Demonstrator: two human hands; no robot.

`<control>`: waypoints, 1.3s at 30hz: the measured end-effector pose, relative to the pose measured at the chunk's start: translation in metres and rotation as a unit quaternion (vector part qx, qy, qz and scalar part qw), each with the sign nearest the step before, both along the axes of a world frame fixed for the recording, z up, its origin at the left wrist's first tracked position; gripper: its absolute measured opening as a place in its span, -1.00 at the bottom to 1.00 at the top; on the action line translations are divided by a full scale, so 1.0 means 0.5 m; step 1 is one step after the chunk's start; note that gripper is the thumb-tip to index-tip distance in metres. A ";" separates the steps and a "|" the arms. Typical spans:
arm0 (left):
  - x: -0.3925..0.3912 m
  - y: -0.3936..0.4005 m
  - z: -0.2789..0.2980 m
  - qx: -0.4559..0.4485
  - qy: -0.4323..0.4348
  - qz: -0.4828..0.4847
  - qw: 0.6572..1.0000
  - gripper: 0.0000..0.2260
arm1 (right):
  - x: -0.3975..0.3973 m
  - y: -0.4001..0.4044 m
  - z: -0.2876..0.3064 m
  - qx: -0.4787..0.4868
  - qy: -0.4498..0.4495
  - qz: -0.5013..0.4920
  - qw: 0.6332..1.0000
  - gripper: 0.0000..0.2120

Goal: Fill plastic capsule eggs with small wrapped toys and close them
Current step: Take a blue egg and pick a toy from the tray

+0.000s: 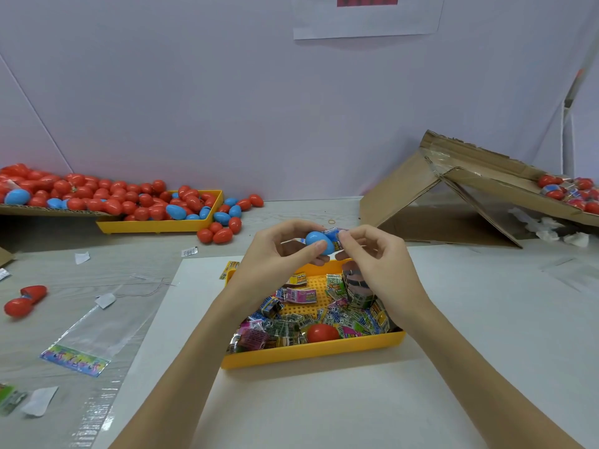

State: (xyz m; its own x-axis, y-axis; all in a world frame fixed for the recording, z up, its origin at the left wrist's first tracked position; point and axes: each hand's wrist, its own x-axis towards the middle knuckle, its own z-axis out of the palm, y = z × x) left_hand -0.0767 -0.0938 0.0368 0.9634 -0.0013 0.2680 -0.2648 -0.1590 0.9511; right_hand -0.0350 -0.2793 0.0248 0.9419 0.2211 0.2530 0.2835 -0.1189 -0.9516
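Observation:
My left hand (278, 251) grips a blue capsule egg half (316, 240) between thumb and fingers, above the far edge of the near yellow tray (311, 351). My right hand (369, 251) pinches a small wrapped toy (335, 239) at the open end of that half. The tray holds several wrapped toys (291, 322) and one red egg (322, 332).
A second yellow tray (155, 225) and a cardboard sheet at the back left carry a heap of red and blue eggs (107, 196). A tilted cardboard box (460, 189) stands at the back right with eggs on it. An open red egg (24, 301) and plastic wrappers lie on the left.

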 end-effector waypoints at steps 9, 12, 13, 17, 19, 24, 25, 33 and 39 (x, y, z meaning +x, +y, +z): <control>0.000 0.003 0.001 -0.005 0.010 -0.023 1.000 -0.79 | 0.007 -0.007 0.011 0.136 0.205 0.066 0.967 -0.71; 0.002 0.004 -0.001 -0.011 0.010 -0.023 1.000 -0.78 | 0.004 -0.004 0.008 0.056 0.121 0.018 0.991 -0.76; 0.002 0.005 -0.001 -0.014 0.010 -0.020 1.000 -0.78 | 0.003 -0.004 0.007 0.028 0.078 0.003 0.997 -0.78; 0.005 0.005 -0.005 -0.023 0.000 0.004 1.000 -0.78 | -0.002 -0.002 0.009 -0.019 -0.027 -0.003 0.999 -0.83; 0.006 0.001 -0.007 -0.028 -0.007 0.014 0.999 -0.79 | -0.005 0.001 0.007 -0.019 -0.019 -0.003 1.000 -0.82; 0.006 -0.005 -0.010 -0.040 -0.019 0.034 0.998 -0.72 | -0.012 0.000 0.006 0.041 0.043 0.010 0.998 -0.85; 0.005 -0.006 -0.011 -0.034 -0.027 0.037 0.998 -0.71 | -0.013 0.000 0.008 0.072 0.069 0.024 0.995 -0.83; 0.005 0.008 -0.014 0.077 -0.158 0.062 0.982 -0.68 | -0.010 -0.003 0.018 0.193 0.196 0.154 0.949 -0.56; 0.011 0.001 -0.021 0.214 -0.271 0.105 0.933 -0.62 | -0.002 -0.006 0.017 0.198 0.262 0.186 0.926 -0.64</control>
